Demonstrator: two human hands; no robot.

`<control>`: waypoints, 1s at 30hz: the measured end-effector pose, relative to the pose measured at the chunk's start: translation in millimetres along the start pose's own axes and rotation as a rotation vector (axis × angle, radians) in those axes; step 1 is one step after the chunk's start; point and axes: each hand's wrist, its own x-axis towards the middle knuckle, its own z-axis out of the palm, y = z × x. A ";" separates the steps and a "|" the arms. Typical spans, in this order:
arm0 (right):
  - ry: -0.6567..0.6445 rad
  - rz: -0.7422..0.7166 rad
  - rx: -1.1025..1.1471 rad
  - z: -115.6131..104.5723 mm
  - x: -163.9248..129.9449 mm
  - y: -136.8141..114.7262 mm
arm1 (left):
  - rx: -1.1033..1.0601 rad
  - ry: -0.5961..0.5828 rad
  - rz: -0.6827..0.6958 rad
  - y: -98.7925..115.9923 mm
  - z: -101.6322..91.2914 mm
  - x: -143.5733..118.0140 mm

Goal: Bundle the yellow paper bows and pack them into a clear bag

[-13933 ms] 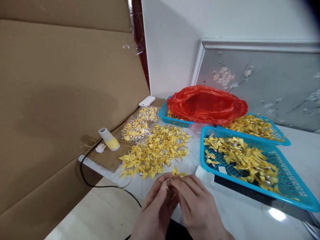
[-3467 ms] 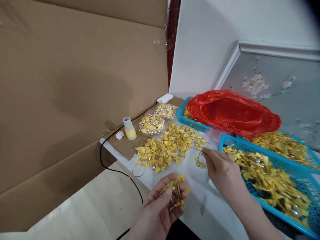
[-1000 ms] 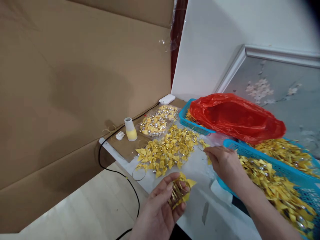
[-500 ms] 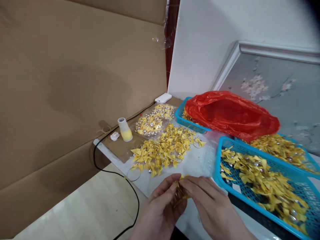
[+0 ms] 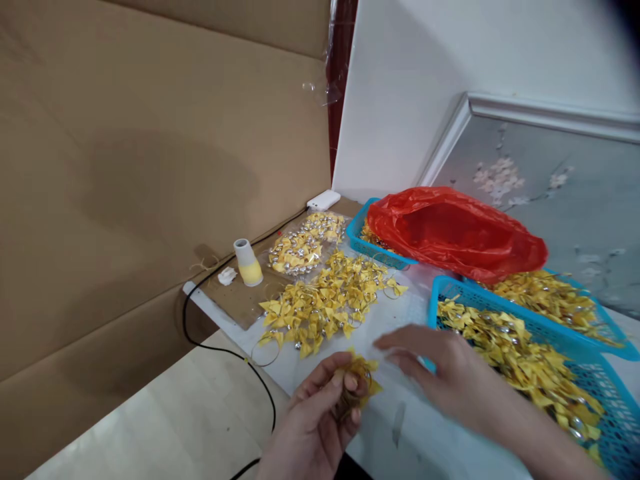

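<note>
your left hand (image 5: pixel 315 420) clenches a bunch of yellow bows (image 5: pixel 359 380) near you; right hand (image 5: pixel 440 370) blurred, fingers spread, empty, over the tabletop (image 5: pixel 400 320). big loose pile (image 5: pixel 325 303) left unbunched.

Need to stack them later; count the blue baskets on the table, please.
3: front basket right, one behind it, one under the red bag. More may be hidden.
</note>
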 end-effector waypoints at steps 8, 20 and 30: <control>-0.352 0.421 -0.439 26.0 57.4 78.4 | 0.048 -0.025 -0.021 -0.8 -7.3 -6.2; -0.277 0.255 -0.167 22.4 16.3 21.5 | 0.037 -0.012 0.045 -3.1 -5.6 8.7; 0.316 -0.193 -0.093 33.9 -23.2 -21.9 | 0.025 -0.035 -0.055 -8.7 -3.7 17.4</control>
